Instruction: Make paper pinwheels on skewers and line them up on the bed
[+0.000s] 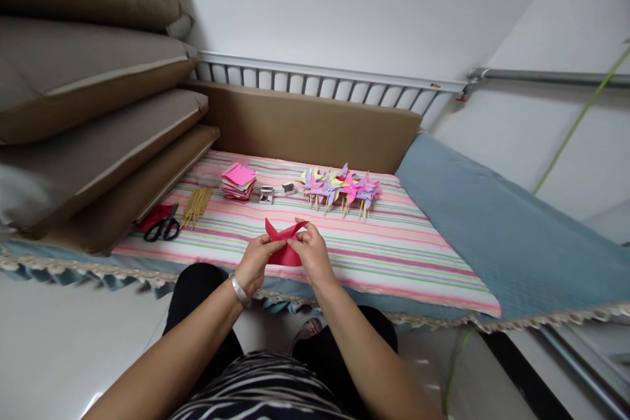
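A red paper pinwheel blank (284, 256) is held up between my two hands near the front edge of the striped cloth, with some of its corners curled toward the middle. My left hand (258, 259) pinches its left side, thumb pressed near the centre. From the right, my right hand (312, 251) grips it with the thumb near the centre too. Beyond my hands stand two small open boxes (266, 195); what is inside is too small to make out. A stack of cut coloured paper squares (239, 178) lies to their left.
Finished pinwheels on sticks (344, 190) lie in a group at the back right. Thin wooden sticks (197, 205) and black-handled scissors (162, 228) over red paper lie at left. Large cushions (93, 65) are piled at far left, and a brown board (305, 125) stands behind.
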Motion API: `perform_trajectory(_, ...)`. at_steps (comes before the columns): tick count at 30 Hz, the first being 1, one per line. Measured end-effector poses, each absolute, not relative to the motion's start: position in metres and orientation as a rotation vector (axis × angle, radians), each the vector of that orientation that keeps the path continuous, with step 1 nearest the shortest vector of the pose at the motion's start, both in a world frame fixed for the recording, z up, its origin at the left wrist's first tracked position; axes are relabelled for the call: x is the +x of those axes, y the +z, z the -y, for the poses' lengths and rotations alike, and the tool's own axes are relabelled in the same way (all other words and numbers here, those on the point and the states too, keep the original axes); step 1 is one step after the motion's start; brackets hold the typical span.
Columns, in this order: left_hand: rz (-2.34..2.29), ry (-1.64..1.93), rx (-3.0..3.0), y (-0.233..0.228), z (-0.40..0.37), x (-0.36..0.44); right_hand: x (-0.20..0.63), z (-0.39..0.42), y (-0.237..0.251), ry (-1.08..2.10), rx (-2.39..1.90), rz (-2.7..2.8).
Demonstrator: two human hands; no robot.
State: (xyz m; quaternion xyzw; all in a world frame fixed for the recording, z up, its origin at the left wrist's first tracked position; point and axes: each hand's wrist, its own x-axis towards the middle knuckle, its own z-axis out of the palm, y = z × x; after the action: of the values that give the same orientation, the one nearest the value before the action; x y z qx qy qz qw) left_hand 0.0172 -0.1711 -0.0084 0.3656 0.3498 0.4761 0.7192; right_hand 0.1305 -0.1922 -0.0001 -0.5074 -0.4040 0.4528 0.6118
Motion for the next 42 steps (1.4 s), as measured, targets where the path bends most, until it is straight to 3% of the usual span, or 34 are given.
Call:
perform_trajectory(7, -0.882, 1.011, 0.763, -0.004, 0.166, 0.012, 0.137, 0.194, 0.001, 1.027, -1.265, 1.043)
perform_trajectory(14, -0.954, 0.977, 0.692, 0.003, 0.151, -0.006, 0.151, 0.228, -0.012, 0.065, -1.314, 1.711)
perform_trajectory(20, -0.942, 0.957, 0.71, -0.001, 0.151, -0.002, 0.142, 0.23, -0.022, -0.251, -1.337, 1.889)
perform_trajectory(30, -1.027, 1.024, 0.801, -0.005, 0.15, -0.003, 0.147, 0.224, -0.013, -0.263, -1.291, 1.882)
perform_trajectory(42, -0.985, 0.897, 0.948, 0.001, 0.161, 0.006, 0.142, 0.211, 0.008, 0.075, -1.368, 1.731)
